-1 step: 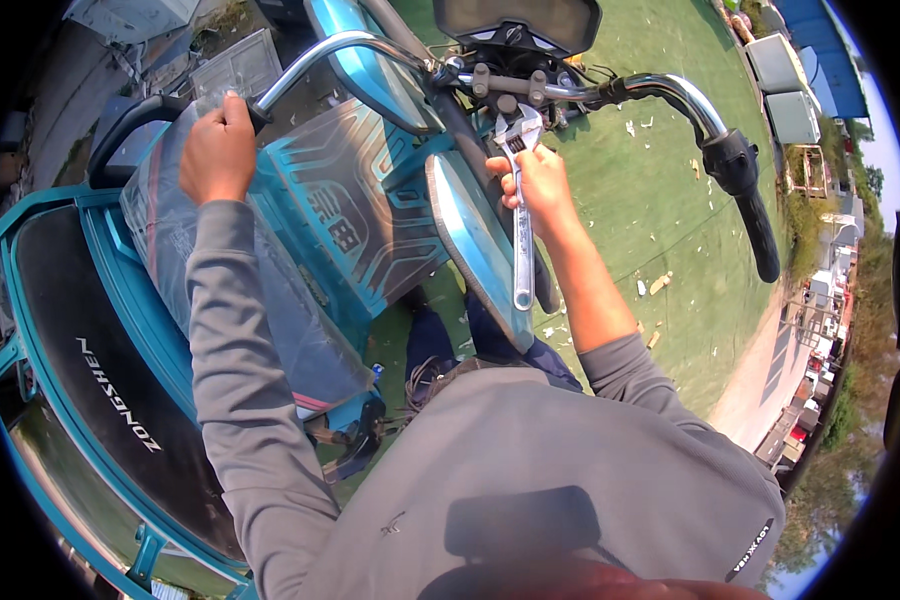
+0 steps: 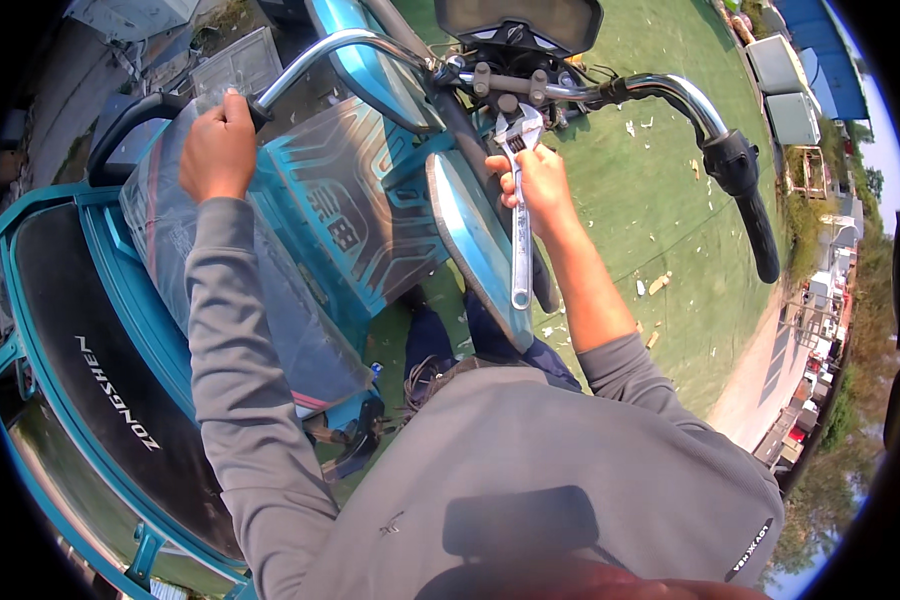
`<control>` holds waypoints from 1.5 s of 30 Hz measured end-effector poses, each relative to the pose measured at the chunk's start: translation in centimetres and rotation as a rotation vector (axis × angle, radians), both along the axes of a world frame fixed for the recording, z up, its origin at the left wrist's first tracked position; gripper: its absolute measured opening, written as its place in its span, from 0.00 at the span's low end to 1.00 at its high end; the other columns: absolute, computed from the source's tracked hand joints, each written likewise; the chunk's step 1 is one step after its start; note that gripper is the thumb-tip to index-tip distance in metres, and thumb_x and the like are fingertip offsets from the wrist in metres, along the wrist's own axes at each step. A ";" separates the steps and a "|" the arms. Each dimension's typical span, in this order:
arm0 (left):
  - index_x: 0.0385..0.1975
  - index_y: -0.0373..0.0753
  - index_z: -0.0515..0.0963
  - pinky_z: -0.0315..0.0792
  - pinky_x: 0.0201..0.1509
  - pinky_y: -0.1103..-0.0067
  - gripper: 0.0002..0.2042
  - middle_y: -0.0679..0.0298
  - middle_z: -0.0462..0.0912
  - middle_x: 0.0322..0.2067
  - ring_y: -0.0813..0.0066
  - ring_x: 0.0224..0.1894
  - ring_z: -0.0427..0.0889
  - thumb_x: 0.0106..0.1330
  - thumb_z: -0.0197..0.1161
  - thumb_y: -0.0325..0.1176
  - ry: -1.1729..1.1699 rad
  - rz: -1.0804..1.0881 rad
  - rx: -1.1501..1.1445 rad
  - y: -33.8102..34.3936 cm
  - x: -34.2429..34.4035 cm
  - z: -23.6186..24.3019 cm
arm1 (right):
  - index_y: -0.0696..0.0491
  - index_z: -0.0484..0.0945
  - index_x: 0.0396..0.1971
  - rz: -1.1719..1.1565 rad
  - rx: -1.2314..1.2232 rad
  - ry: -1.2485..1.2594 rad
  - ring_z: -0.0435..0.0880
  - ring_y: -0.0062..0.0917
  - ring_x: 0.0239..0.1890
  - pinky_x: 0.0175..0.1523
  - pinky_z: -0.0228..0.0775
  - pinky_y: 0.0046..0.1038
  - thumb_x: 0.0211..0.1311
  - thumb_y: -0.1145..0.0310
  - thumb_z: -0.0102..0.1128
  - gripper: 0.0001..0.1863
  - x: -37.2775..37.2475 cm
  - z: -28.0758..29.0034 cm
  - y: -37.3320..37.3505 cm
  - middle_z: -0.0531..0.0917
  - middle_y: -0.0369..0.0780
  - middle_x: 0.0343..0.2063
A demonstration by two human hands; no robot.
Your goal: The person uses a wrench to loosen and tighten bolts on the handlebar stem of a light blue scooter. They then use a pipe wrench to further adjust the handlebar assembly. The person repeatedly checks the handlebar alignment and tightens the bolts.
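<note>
My left hand (image 2: 218,152) is wrapped round the left end of the chrome handlebar (image 2: 335,44), where a bit of black grip (image 2: 260,114) shows beside the thumb. In my right hand (image 2: 545,190) is a silver adjustable wrench (image 2: 522,265), its handle pointing back toward me. The wrench's jaws sit at the round bolt head (image 2: 507,103) just below the handlebar clamp (image 2: 510,86); whether they grip it, I cannot tell. Both belong to a teal three-wheeled vehicle with a blue front panel (image 2: 470,235).
The handlebar's right grip (image 2: 762,235) juts out, untouched. A dashboard display (image 2: 520,22) stands beyond the clamp. At left are a plastic-wrapped seat (image 2: 300,330), a black curved armrest (image 2: 135,118) and a black padded backrest (image 2: 100,350). Litter dots the green floor (image 2: 690,250).
</note>
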State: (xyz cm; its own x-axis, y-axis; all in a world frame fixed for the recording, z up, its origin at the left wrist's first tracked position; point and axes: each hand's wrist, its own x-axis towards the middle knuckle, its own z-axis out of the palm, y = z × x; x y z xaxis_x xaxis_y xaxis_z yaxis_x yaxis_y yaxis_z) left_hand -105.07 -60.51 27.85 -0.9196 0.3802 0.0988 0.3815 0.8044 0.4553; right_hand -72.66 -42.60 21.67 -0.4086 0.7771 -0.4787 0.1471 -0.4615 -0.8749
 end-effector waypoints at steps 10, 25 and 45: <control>0.35 0.44 0.86 0.73 0.42 0.63 0.26 0.51 0.85 0.35 0.46 0.41 0.81 0.69 0.43 0.57 -0.080 0.002 -0.007 0.1 0.3 0.6 | 0.56 0.71 0.41 -0.006 -0.110 0.072 0.71 0.13 0.19 0.19 0.64 0.18 0.77 0.52 0.42 0.20 -0.2 1.0 0.1 0.84 0.43 0.33; 0.36 0.44 0.86 0.73 0.42 0.62 0.27 0.51 0.85 0.35 0.46 0.41 0.82 0.70 0.43 0.57 -0.004 0.018 0.008 0.0 -0.1 -0.4 | 0.60 0.76 0.36 0.100 -0.145 -0.021 0.81 0.22 0.23 0.25 0.77 0.23 0.72 0.56 0.56 0.19 1.1 1.4 -0.7 0.83 0.42 0.28; 0.38 0.47 0.86 0.73 0.44 0.62 0.26 0.51 0.85 0.37 0.45 0.43 0.82 0.70 0.42 0.57 -0.011 0.034 -0.034 0.2 0.1 0.0 | 0.58 0.73 0.46 -0.265 -0.451 0.176 0.79 0.23 0.25 0.26 0.74 0.26 0.73 0.46 0.50 0.26 -3.6 0.4 -1.3 0.84 0.43 0.34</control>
